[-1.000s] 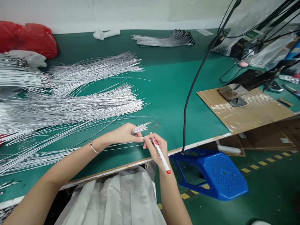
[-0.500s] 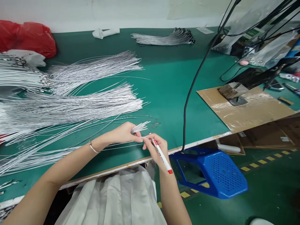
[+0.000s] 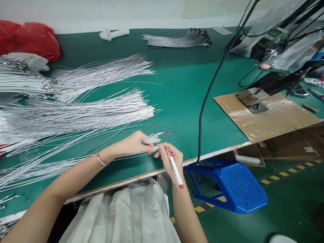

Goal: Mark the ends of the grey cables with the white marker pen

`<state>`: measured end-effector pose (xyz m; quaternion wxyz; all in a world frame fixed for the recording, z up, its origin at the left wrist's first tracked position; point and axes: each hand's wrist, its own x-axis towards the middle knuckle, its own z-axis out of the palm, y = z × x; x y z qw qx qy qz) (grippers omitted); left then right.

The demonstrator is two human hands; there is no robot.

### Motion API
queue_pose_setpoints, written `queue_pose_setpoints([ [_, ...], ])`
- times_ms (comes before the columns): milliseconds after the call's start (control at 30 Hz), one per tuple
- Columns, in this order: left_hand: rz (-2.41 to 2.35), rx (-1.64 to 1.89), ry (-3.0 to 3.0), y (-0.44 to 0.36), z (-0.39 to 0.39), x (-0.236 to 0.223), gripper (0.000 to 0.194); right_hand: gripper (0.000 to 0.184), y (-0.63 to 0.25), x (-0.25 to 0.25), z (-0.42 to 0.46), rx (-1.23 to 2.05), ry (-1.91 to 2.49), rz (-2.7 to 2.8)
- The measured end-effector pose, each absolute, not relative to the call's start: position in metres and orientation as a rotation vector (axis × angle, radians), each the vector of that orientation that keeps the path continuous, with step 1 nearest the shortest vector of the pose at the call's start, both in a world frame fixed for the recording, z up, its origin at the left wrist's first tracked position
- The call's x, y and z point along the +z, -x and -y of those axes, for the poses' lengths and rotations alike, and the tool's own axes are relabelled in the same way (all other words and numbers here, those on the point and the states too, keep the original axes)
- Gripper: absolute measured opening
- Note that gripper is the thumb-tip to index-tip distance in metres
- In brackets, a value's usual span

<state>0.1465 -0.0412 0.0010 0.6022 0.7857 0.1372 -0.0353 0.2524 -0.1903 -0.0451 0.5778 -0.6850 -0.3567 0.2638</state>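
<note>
My left hand (image 3: pixel 139 143) is closed round a small bunch of thin white wires (image 3: pixel 153 138), whose cut ends fan out past the fingers. My right hand (image 3: pixel 172 157) grips a white marker pen (image 3: pixel 175 170) with red markings and a red end pointing back toward my wrist. Thumb and fingertips of that hand sit close to the wire ends by my left thumb; whether they touch I cannot tell. Loose wires (image 3: pixel 58 162) trail under my left forearm. Beyond it lies a thick pile of wires (image 3: pixel 101 111).
Another wire pile (image 3: pixel 106 74) lies farther back, and a black-ended bundle (image 3: pixel 179 39) is near the wall. A black cable (image 3: pixel 206 96) hangs down at the table edge. Cardboard (image 3: pixel 268 118) covers the right side. A blue stool (image 3: pixel 238 189) stands below the edge.
My right hand has shifted slightly to the right, and the marker with it, its red end a little farther left. My left hand still holds the wires in nearly the same place.
</note>
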Motion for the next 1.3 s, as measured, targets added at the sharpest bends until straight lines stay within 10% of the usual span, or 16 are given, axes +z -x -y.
queue_pose_setpoints([
  [500,-0.338,-0.134,-1.757,-0.158,0.036,0.001,0.019,0.048,-0.237,-0.061,0.203,0.332,1.667,1.08],
  [1300,-0.407,-0.363,-1.846,-0.175,0.033,-0.043,0.028,0.03,-0.263,-0.072,0.196,0.305,1.848,0.62],
])
